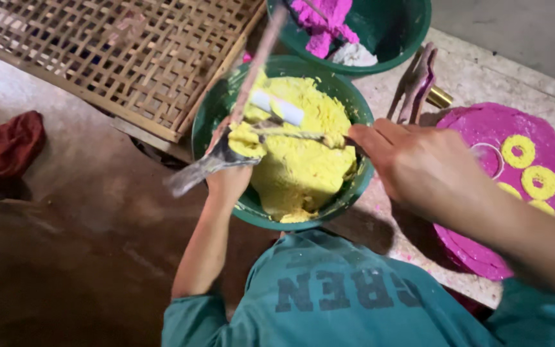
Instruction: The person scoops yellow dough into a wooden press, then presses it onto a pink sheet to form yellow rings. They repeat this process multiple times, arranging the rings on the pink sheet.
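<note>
One red cloth [8, 144] lies far left on the floor, beside one woven bamboo rack [123, 58]. The left hand [229, 177] is clenched on a flat metal scraper [213, 160] loaded with yellow paste [303, 160]. The right hand [419, 164] grasps a thin tool [297, 135]; its long axis runs left-right, tip at the scraper, directly over the near green bowl [208, 119]. A second green bowl [393, 32] holds pink paste. Right: one pink slab [483, 128] carries three whole yellow rings [518, 151].
</note>
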